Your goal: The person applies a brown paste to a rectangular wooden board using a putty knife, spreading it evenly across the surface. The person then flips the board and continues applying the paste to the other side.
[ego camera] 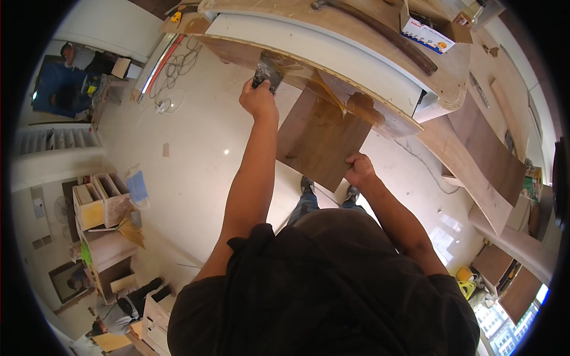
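Observation:
My left hand [259, 99] grips a stained flat spreader [270, 70], its blade against the glue-smeared face of a wooden board [396, 124] at the bench front. Amber glue [366, 107] lies in a thick patch on that face, and strings of it run down and across. Below it, my right hand [360, 170] pinches the near right corner of a dark brown wood-grain sheet [318, 142]. Wet, shiny streaks cover part of the sheet's upper side. Its far edge lies close under the board; whether the two touch cannot be told.
A wooden-handled hammer [383, 33] and an open screw box [427, 38] lie on the bench top [285, 11]. Curved wood sheets [481, 147] jut out at right. A cable [178, 62] coils on the floor at left. Two other people [120, 313] are farther off at left.

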